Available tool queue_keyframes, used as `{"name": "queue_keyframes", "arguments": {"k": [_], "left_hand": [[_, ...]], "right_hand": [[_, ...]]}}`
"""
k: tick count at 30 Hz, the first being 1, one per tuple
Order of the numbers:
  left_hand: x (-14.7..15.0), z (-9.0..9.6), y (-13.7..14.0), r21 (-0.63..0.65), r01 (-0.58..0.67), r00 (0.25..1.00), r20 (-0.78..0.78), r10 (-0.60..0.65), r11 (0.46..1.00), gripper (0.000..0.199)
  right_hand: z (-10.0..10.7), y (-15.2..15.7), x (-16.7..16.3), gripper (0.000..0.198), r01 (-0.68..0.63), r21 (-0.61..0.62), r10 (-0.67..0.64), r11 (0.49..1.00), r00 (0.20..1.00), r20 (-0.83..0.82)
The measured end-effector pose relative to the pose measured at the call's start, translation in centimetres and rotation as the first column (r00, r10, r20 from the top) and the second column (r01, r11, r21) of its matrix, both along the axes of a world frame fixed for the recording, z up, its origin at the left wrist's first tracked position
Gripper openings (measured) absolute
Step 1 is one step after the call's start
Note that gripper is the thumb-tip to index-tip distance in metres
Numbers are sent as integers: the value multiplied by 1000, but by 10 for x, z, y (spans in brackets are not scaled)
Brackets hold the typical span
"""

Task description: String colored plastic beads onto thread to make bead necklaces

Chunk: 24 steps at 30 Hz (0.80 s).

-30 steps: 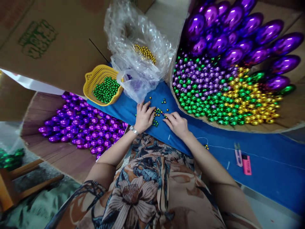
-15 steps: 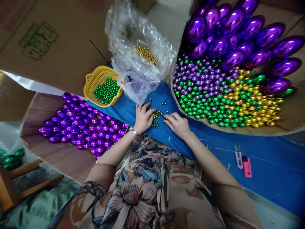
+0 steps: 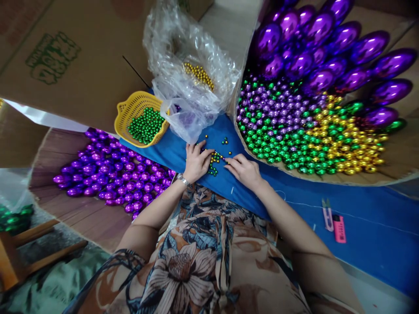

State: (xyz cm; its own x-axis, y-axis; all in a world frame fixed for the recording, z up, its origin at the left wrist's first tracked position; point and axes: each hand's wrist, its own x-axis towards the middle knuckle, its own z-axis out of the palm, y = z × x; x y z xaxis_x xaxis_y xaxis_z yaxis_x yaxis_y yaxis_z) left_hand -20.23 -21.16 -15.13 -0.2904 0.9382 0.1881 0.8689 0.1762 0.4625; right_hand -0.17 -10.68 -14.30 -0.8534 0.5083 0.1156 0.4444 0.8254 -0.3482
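Observation:
Small gold, green and purple beads point(image 3: 216, 156) lie in a loose pile on the blue cloth point(image 3: 369, 226) in front of me. My left hand point(image 3: 197, 162) rests at the pile's left side, fingers spread, the index finger reaching over the beads. From the right, my right hand point(image 3: 244, 171) pinches what looks like a thin beading needle carrying a few beads; its tip points toward my left fingertips. The needle is too fine to see fully. A pale thread point(image 3: 314, 205) runs across the cloth to the right of my right forearm.
A yellow basket point(image 3: 122, 117) holds green beads. Behind the pile sits a clear plastic bag point(image 3: 170, 56) with gold beads. Cardboard boxes hold purple baubles point(image 3: 118, 174) at left and mixed shiny beads point(image 3: 281, 117) at right. Thread snips point(image 3: 327, 216) and a pink lighter point(image 3: 339, 228) lie right.
Both hands stay almost where they were, with the right hand still pinching beside the bead pile. The view has shifted very slightly.

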Motion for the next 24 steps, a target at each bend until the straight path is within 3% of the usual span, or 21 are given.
{"name": "queue_keyframes", "arguments": {"k": [12, 19, 24], "left_hand": [[-1, 2, 5, -46, 12, 1000, 25, -11, 999, 27], [-9, -1, 7, 51, 43, 995, 92, -47, 998, 22], [-18, 7, 16, 160, 118, 944, 289, -161, 980, 20]], "right_hand": [[-1, -1, -7, 41, -37, 86, 21, 996, 983, 185], [-4, -12, -22, 53, 125, -115, -110, 985, 985, 130], [-1, -15, -17, 56, 171, -238, -170, 956, 985, 23]]}}
